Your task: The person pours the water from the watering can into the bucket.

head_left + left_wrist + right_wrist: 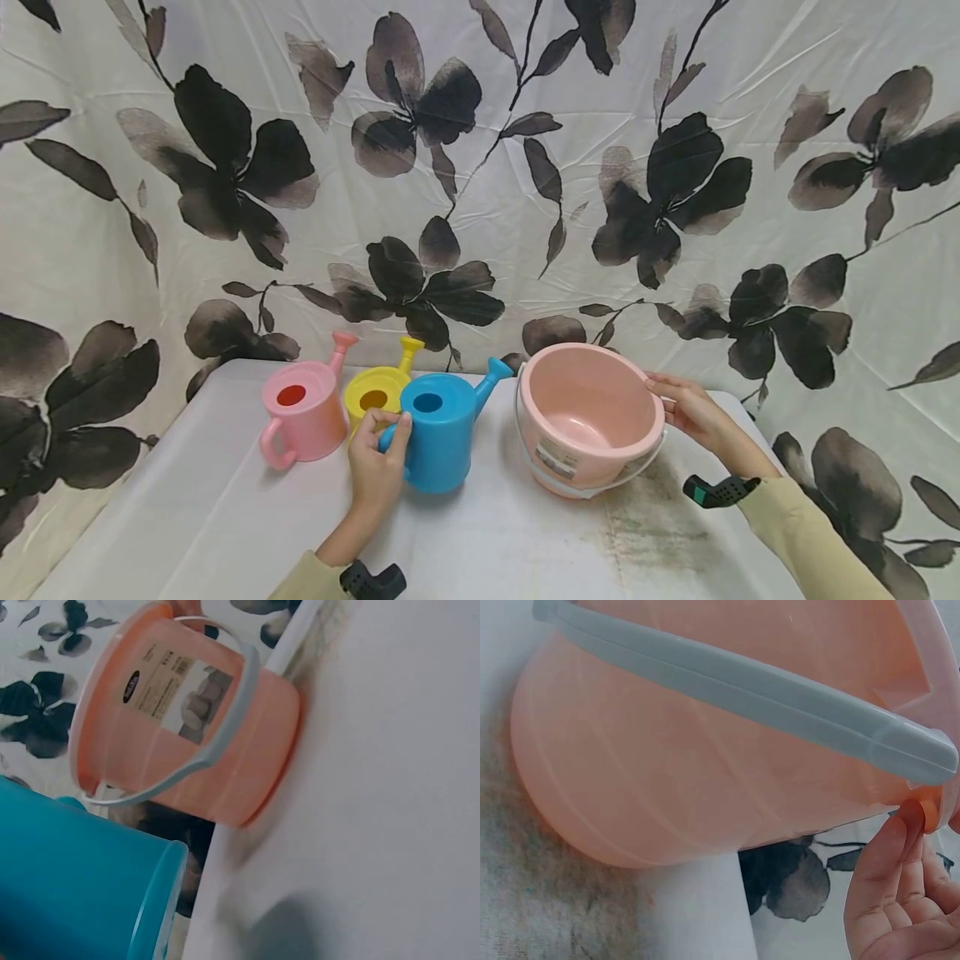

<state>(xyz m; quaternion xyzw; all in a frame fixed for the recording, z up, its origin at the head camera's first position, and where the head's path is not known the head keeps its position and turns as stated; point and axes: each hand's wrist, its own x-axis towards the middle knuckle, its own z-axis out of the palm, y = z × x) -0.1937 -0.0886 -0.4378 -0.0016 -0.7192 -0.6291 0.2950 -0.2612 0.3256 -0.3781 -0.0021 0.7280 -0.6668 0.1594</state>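
My left hand [377,471] grips the handle of a blue watering can [441,446], its thumb up near the can's top. In the left wrist view the can's base [161,900] shows with a shadow on the table beside it. Over on the right, my right hand [693,412] pinches the rim of a pale pink bucket [540,392]. The right wrist view shows thumb and fingers [907,840] at that rim, just under the end of the grey bail handle [757,694]. The bucket stands tilted a little toward me, its mouth facing up and its bail hanging down in front.
Left of the blue can stand a pink watering can [318,425] and, partly hidden behind my left hand and the blue can, a yellow one [358,382]. All are on a white-covered table [202,517] with a brownish stain [660,525] at right. A floral cloth [540,242] hangs behind.
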